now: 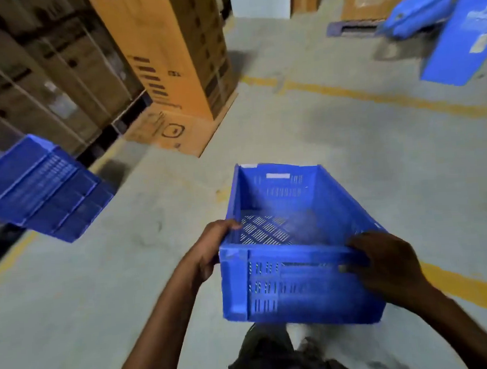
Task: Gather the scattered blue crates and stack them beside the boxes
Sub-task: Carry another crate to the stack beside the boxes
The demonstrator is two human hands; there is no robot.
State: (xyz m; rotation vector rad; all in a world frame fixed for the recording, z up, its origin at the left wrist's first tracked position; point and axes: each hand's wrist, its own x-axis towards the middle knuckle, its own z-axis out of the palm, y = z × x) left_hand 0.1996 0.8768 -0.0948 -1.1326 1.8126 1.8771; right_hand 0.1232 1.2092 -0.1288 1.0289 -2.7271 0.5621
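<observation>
Item 1: blue crate (297, 292), moulded plastic, rectangular, open-topped, slotted walls and a perforated floor. I am holding it in front of me above the concrete floor (349, 163), its long axis pointing away. A white label (277, 176) is showing on its far inner wall; the print is too blurred to read.

Hands: my left hand (209, 252) is gripping the left rim near the closest corner, fingers curled over the edge. My right hand (389, 263) is clasping the right end of the near wall.

Item 2: stack of blue crates (40, 188), ribbed and slotted, sitting to my left beside strapped brown boxes (44, 68).

Item 3: tall cardboard box (165, 52), orange-brown, carrying dark printed bars I cannot read, standing on flat cardboard (173, 131) that bears a rounded-square symbol.

Item 4: yellow line (373, 96), painted and worn, crossing the floor.

Item 5: more blue plastic pieces (455, 28), leaning at far right, with illegible labels.
</observation>
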